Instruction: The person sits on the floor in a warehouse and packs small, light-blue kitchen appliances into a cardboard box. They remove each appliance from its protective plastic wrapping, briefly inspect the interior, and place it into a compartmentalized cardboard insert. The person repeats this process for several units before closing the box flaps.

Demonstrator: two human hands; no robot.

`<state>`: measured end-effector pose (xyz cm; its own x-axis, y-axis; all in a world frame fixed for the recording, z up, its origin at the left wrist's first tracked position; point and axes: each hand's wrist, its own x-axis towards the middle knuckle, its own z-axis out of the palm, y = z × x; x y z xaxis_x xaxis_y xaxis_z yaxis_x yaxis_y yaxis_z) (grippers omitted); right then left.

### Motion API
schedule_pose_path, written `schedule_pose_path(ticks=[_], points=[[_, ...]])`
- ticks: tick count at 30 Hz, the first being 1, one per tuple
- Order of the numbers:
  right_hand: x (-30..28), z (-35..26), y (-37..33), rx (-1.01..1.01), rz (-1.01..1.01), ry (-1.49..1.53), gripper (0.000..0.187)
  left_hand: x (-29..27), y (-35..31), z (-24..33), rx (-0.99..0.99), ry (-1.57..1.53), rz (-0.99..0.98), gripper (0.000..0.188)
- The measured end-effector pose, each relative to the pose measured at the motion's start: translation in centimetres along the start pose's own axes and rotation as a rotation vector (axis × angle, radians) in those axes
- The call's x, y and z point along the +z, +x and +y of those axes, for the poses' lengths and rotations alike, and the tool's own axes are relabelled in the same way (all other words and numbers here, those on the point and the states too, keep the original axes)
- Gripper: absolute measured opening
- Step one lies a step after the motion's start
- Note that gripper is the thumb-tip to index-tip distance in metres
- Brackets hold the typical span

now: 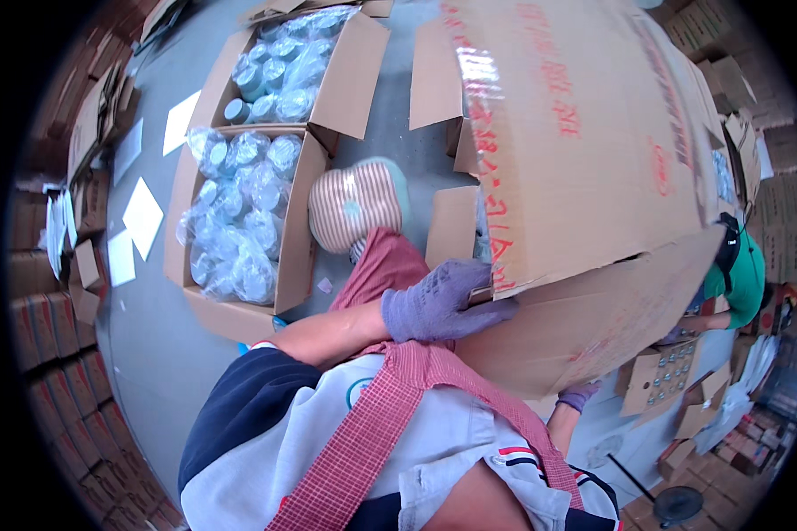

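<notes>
A large brown cardboard box [584, 150] with red print and a strip of clear tape is tilted up against my front. My left hand [438, 303], in a purple-grey knit glove, grips the box's near left corner, its fingers closed round the edge. At the box's lower right edge my right hand [580, 396] shows only in part, in the same kind of glove. It holds the box from that side, and most of its fingers are hidden. What the box contains, if anything, cannot be seen.
Left of me stand two open cartons [294, 226] of plastic-wrapped jars [239, 217]. A striped cushioned stool [354, 205] sits beside them. Another open carton [452, 221] is partly behind my box. To the right, a person in green [748, 279] bends near a carton of bottles [669, 372].
</notes>
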<state>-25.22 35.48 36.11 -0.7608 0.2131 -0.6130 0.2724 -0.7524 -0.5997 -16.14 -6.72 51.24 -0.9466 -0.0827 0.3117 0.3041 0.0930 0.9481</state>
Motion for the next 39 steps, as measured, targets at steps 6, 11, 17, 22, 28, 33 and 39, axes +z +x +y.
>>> schedule_pose_path(ticks=[6, 11, 17, 22, 28, 33, 39], points=[[3.3, -4.2, 5.7, -0.414, -0.236, -0.786, 0.072, -5.0, 4.6, -0.7, 0.164, -0.072, 0.036, 0.036], [17.0, -1.5, 0.4, -0.252, -0.102, -0.093, 0.062, -11.3, 9.9, -4.9, 0.239, -0.058, -0.004, 0.035], [21.6, -0.4, 3.5, -0.457, 0.002, -0.353, 0.060, -18.0, 17.8, -7.1, 0.319, -0.042, -0.044, 0.032], [28.6, 0.5, 6.5, -0.508, -0.025, -0.407, 0.059, -21.2, 24.3, -7.3, 0.253, -0.085, -0.085, 0.033], [36.3, -0.1, 12.5, -0.533, -0.149, -0.469, 0.057, -22.5, 30.4, -8.5, 0.316, 0.049, 0.039, 0.031], [43.5, 0.2, 17.1, -0.530, -0.259, -0.492, 0.056, -25.0, 31.1, -8.6, 0.176, 0.042, 0.078, 0.031], [51.0, 2.2, 20.6, -0.515, -0.356, -0.553, 0.055, -27.6, 31.6, -10.9, 0.208, 0.083, 0.243, 0.030]])
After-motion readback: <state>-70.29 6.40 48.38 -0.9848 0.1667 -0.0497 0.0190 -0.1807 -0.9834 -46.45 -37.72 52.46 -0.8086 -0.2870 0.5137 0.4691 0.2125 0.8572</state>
